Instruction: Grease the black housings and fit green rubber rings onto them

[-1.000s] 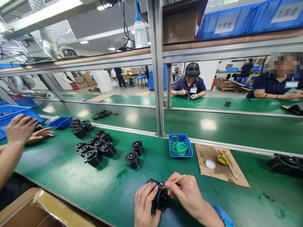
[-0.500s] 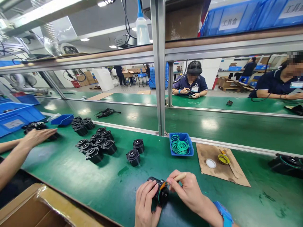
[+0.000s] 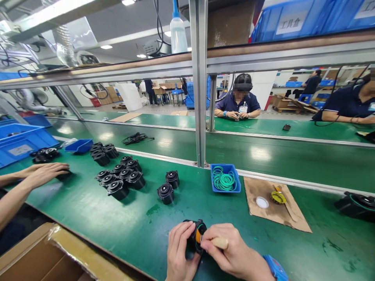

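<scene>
My left hand grips a black cylindrical housing lying on its side on the green bench. A green rubber ring runs around its end, which faces right. Between the fingers of my right hand is a small brush with a pale wooden handle. Its orange bristles press against the ringed end of the housing. Two similar black housings stand upright further back, left of my hands. Behind my right hand, a blue bin holds green rings.
A stained cardboard sheet carries a white disc, a yellow lid and another brush. Several housings stand left. A co-worker's hands work at far left. A metal post rises behind. An open carton sits front left.
The brush has moved from the upper side of the ringed end down to its front, and its handle now points lower right. The co-worker's hands at left shifted slightly toward the front.
</scene>
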A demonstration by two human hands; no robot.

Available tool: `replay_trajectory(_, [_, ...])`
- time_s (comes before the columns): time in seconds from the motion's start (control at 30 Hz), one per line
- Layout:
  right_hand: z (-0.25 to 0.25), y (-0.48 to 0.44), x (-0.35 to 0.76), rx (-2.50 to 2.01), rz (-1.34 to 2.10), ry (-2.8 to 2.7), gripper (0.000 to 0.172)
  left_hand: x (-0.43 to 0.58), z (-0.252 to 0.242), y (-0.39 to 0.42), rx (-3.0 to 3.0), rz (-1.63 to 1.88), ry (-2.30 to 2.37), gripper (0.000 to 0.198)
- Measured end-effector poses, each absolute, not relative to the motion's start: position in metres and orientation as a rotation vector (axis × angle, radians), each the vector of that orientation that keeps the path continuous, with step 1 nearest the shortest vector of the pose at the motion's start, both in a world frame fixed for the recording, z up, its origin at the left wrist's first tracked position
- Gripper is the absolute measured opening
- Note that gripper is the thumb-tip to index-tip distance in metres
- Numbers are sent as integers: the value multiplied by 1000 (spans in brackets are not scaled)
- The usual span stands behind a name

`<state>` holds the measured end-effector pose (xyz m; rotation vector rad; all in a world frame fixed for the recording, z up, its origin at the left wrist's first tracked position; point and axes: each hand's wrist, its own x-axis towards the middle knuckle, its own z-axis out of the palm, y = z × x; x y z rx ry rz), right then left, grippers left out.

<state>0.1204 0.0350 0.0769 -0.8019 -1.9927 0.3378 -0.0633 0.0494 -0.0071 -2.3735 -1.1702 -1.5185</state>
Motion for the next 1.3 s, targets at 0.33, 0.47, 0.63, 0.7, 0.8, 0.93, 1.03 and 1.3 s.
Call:
replay_trajectory(0.33, [74, 38, 127, -627, 152, -2310, 49, -65, -2, 49, -2417, -1600, -1431, 44])
replay_trajectory(0.47, [75, 41, 130, -658, 346, -2225, 42, -62, 0, 50, -2434, -1637, -1407, 40])
replay_trajectory(0.63, [69, 46, 129, -641, 311, -2057, 25, -59, 0, 50, -2464, -1622, -1294, 38])
replay_trajectory(0.7, [67, 47, 129, -676, 240, -2011, 21, -58, 1, 50, -2465, -1620, -1278, 36])
replay_trajectory(0.8, [65, 46, 128, -729, 164, -1982, 22, -56, 1, 49, -2457, -1615, -1267, 34])
replay_trajectory(0.93, [67, 48, 130, -904, 209, -1944, 35, -58, 1, 48, -2465, -1613, -1263, 36])
replay_trajectory(1.03, [74, 50, 137, -1057, 345, -1799, 48, -60, 5, 46, -2455, -1647, -1345, 43])
replay_trajectory(1.3, [112, 39, 150, -986, 852, -1370, 46, -56, 37, 30, -2624, -1840, -1756, 45])
